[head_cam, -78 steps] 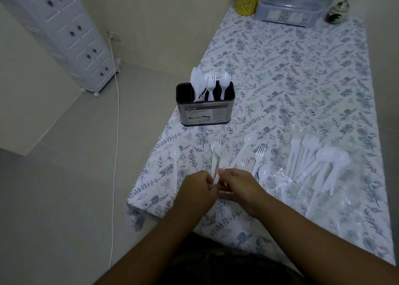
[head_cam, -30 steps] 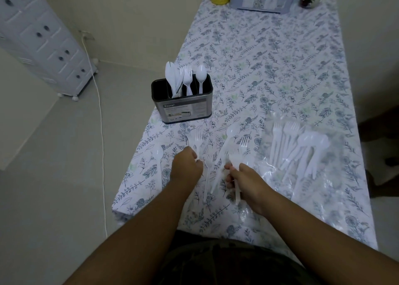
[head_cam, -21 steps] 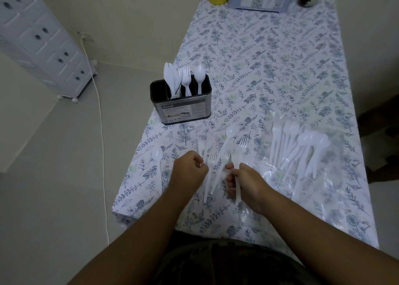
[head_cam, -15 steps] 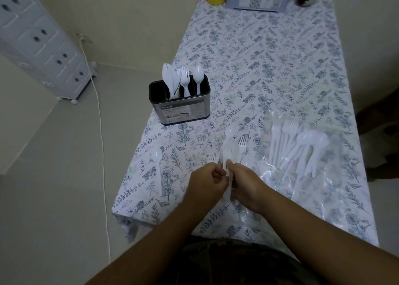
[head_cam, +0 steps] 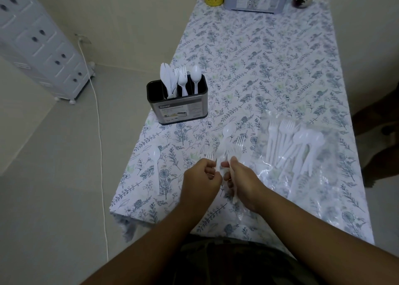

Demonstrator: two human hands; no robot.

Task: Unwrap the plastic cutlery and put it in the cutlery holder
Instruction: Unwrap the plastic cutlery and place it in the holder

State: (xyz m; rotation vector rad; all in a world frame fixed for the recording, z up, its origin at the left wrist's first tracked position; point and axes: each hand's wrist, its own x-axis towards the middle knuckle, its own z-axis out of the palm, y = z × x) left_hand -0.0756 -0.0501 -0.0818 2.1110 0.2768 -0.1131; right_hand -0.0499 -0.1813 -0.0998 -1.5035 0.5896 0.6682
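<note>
Floral-print tablecloth is covering the table and running away from both hands, draping over the near edge just below the wrists. Clear plastic bag is lying flat just right of the right hand, with a bundle of packed forks and spoons showing through it, probably the supply waiting to be unwrapped. Metal cutlery holder is standing upright ahead and a bit left of the left hand, well apart from it, already holding knives, forks and a spoon with handles down, heads sticking up. Loose spoon and loose fork are lying on the cloth just beyond the fingertips, between the hands and the holder, likely staged for the next trips. Single spoon is lying alone to the left of the left hand.

Left hand and right hand are meeting close together over the near edge, fingers curled. Right hand is gripping a white fork, tines pointing away, handle running down through the palm. Left hand is pinching something thin at the fork's neck, probably wrapper film being pulled off; too small and clear to tell for certain. Judging the step as unwrapping, fork not yet going to the holder.
</note>
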